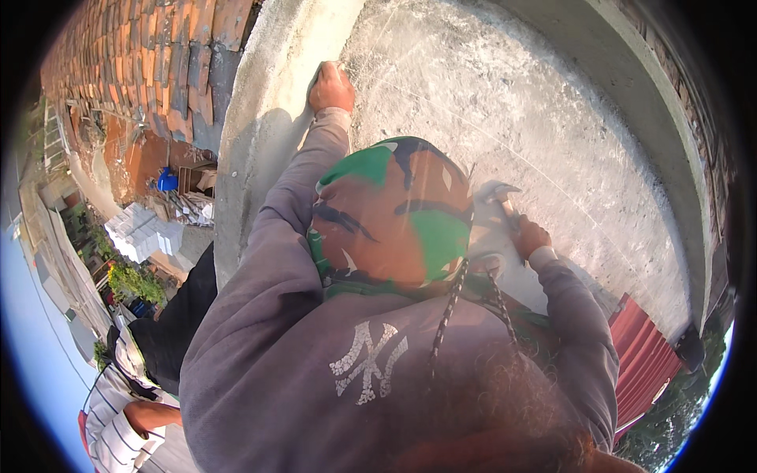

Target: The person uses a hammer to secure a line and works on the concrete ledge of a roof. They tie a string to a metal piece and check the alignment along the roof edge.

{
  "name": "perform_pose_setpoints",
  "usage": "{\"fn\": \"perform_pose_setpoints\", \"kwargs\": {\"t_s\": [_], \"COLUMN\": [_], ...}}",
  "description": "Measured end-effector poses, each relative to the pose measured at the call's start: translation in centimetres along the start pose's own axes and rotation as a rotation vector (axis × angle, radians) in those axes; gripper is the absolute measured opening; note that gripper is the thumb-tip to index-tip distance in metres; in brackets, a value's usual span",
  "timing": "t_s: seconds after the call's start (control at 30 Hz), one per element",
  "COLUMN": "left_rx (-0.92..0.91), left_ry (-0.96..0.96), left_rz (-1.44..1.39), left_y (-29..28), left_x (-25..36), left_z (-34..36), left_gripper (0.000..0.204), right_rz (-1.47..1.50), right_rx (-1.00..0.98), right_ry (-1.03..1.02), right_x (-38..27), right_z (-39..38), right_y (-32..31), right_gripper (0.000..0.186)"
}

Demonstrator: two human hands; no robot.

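My left hand [331, 91] rests with curled fingers on the pale concrete ledge [292, 47] along the inner angle of the slab; whatever it holds, if anything, is hidden. My right hand [530, 235] grips the handle of a hammer [502, 195], whose metal head lies over the rough grey concrete surface [536, 102]. Between my arms are camouflage-patterned fabric [394, 213] and my grey sweatshirt [276, 355] with hanging cords.
A curved concrete rim [670, 142] bounds the right side. Beyond the left edge lie roof tiles [158, 55], stacked white blocks [142, 229] and a blue object [167, 180] below. Another person's striped sleeve and hand [146, 418] show at lower left. Red corrugated sheeting [643, 363] is at lower right.
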State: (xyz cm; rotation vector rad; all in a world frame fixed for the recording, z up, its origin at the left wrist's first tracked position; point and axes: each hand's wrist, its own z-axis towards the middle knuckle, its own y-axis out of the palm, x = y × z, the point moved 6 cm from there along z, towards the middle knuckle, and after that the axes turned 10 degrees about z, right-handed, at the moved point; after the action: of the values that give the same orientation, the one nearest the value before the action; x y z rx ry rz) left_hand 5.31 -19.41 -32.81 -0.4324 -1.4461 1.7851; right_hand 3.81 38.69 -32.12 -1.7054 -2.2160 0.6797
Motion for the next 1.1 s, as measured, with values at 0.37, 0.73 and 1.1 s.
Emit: {"fn": "perform_pose_setpoints", "kwargs": {"t_s": [0.37, 0.73, 1.1], "left_rx": [-0.031, -0.075, -0.123], "left_ry": [-0.133, -0.130, -0.149], "left_rz": [0.101, 0.163, 0.088], "left_y": [0.0, -0.2, -0.7], "left_x": [-1.6, -0.6, -2.0], "left_z": [-0.8, -1.4, -3.8], "left_gripper": [0.023, 0.024, 0.020], "right_rz": [0.241, 0.379, 0.437], "right_rx": [0.058, 0.102, -0.029], "right_ry": [-0.023, -0.134, -0.256], "right_x": [1.7, 1.3, -3.1], "right_z": [-2.8, -5.9, -7.2], "right_y": [-4.4, -2.2, -3.5], "right_gripper": [0.035, 0.039, 0.041]}}
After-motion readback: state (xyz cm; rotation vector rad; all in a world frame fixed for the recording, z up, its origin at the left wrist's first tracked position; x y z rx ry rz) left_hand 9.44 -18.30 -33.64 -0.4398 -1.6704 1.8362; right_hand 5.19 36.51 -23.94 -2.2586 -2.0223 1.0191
